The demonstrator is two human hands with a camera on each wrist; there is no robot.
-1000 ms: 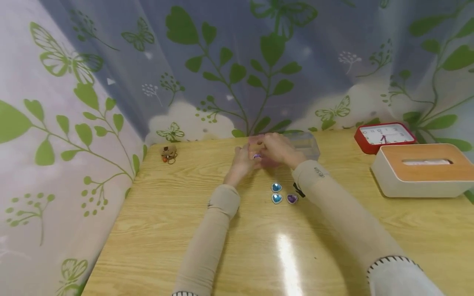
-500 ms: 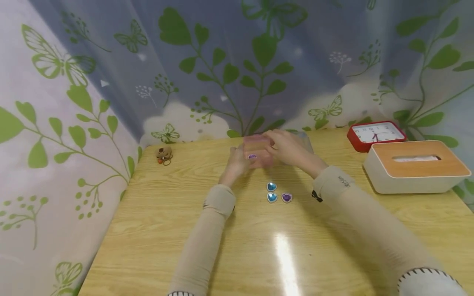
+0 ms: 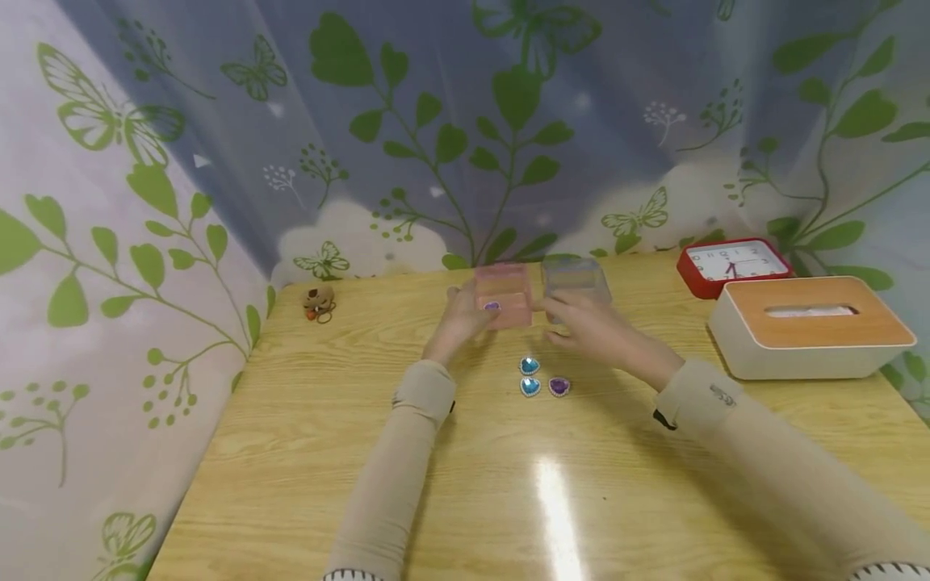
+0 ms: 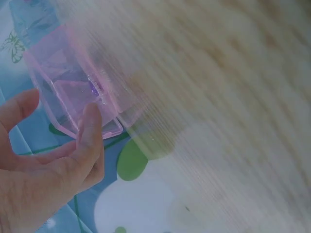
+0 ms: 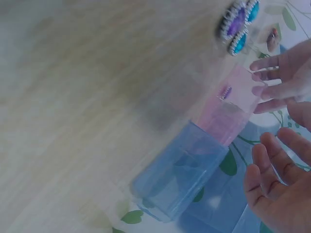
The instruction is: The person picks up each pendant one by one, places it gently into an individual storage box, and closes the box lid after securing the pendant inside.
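A clear pink box (image 3: 504,296) stands near the table's back edge, a purple rhinestone gem (image 3: 492,307) visible inside it. My left hand (image 3: 456,324) is at the box's left side, fingers loosely bent; in the left wrist view a fingertip overlaps the box wall, and I cannot tell whether it touches. My right hand (image 3: 597,329) holds nothing, its fingers relaxed in front of a clear bluish box (image 3: 577,282) beside the pink one. Nearer me lie two blue heart gems, one upper (image 3: 529,365) and one lower (image 3: 529,387), and a purple heart gem (image 3: 559,386).
On the right stand a red-framed clock (image 3: 735,266) and a white tissue box with a wooden top (image 3: 814,327). A small brown trinket (image 3: 318,303) lies at the table's back left. A patterned curtain (image 3: 436,161) hangs directly behind the table.
My right hand has drawn away from the pink box, moving right and toward me, so both boxes show more. The left hand stays beside the pink box. The view has shifted slightly.
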